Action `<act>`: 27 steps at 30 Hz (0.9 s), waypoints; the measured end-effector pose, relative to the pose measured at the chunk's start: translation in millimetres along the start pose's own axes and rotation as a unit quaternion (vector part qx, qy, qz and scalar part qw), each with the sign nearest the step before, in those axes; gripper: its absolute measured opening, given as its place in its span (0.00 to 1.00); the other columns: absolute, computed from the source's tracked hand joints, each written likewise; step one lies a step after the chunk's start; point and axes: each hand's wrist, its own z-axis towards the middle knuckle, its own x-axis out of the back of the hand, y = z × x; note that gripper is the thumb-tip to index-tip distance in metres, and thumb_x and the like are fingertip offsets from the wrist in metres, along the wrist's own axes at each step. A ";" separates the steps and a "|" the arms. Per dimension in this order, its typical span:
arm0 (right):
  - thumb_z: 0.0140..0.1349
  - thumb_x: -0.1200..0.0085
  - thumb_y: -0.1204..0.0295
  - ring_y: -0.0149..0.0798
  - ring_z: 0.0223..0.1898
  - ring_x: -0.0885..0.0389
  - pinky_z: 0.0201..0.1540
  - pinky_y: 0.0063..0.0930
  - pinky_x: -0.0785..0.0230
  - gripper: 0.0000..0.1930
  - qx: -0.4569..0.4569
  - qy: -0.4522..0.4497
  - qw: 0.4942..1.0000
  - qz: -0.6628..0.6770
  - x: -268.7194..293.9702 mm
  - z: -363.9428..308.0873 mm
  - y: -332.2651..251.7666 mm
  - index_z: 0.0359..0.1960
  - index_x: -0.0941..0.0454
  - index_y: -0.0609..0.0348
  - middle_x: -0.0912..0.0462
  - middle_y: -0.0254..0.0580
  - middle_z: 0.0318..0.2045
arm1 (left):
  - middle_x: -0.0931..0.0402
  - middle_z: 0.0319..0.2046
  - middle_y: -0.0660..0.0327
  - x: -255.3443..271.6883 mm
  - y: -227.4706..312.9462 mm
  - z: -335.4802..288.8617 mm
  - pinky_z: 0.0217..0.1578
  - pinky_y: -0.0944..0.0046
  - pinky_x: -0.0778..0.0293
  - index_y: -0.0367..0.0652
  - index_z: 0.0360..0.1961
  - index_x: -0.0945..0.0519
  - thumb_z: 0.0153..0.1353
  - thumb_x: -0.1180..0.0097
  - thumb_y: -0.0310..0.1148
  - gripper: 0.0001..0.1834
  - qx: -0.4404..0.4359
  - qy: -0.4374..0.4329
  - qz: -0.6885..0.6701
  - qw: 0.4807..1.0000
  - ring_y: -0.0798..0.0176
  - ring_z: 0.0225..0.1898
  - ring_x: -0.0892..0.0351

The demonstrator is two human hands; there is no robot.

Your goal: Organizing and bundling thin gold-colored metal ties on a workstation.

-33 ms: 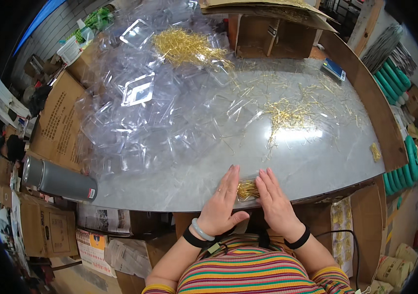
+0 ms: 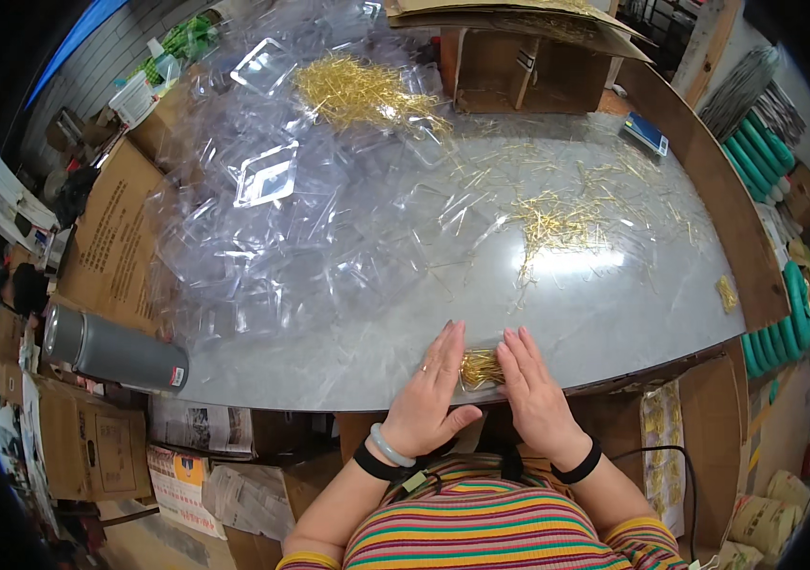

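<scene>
A small bundle of gold wire hooks (image 2: pixel 481 368) lies at the table's near edge, with what looks like a clear plastic case around it. My left hand (image 2: pixel 428 394) rests against its left side, fingers stretched out flat and thumb apart. On the other side, my right hand (image 2: pixel 535 394) is also flat, its straight fingers along the bundle. The bundle sits between both hands, and neither wraps its fingers round it. Loose gold hooks (image 2: pixel 562 223) are scattered farther off on the grey table (image 2: pixel 348 366). A second, thicker heap of gold hooks (image 2: pixel 352 87) tops the clear plastic cases (image 2: pixel 276 242).
A dark grey flask (image 2: pixel 124 351) lies on its side at the left edge, by a cardboard panel (image 2: pixel 110 233). An opened cardboard box (image 2: pixel 533 71) stands at the back. A blue box (image 2: pixel 647 133) and a small gold bundle (image 2: pixel 727 294) lie near the right-hand wooden rim (image 2: pixel 756 256).
</scene>
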 end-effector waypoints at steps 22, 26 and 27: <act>0.61 0.47 0.74 0.53 0.73 0.43 0.74 0.50 0.50 0.31 -0.007 -0.011 0.992 -0.129 10.4 -1.7 -8.3 0.68 0.36 0.65 0.39 0.53 0.72 | 0.52 0.74 0.39 -0.3 -0.5 -2.8 0.71 0.48 0.48 0.28 0.74 0.53 0.68 0.51 0.61 0.52 0.009 -0.014 0.066 0.998 0.36 0.75 0.52; 0.64 0.48 0.72 0.52 0.72 0.40 0.73 0.50 0.49 0.29 -0.016 0.000 0.997 -0.076 6.1 0.4 -11.0 0.67 0.34 0.63 0.37 0.51 0.71 | 0.49 0.73 0.40 3.2 -1.6 -2.3 0.71 0.49 0.47 0.29 0.74 0.51 0.68 0.50 0.58 0.49 0.016 -0.012 0.058 0.998 0.37 0.74 0.51; 0.64 0.48 0.71 0.52 0.72 0.40 0.73 0.49 0.49 0.28 -0.024 -0.004 0.998 -0.055 5.3 0.0 -6.1 0.67 0.34 0.63 0.36 0.51 0.70 | 0.48 0.73 0.40 2.1 -0.9 0.7 0.71 0.49 0.46 0.29 0.74 0.51 0.68 0.49 0.56 0.49 0.015 -0.015 0.053 0.998 0.36 0.74 0.50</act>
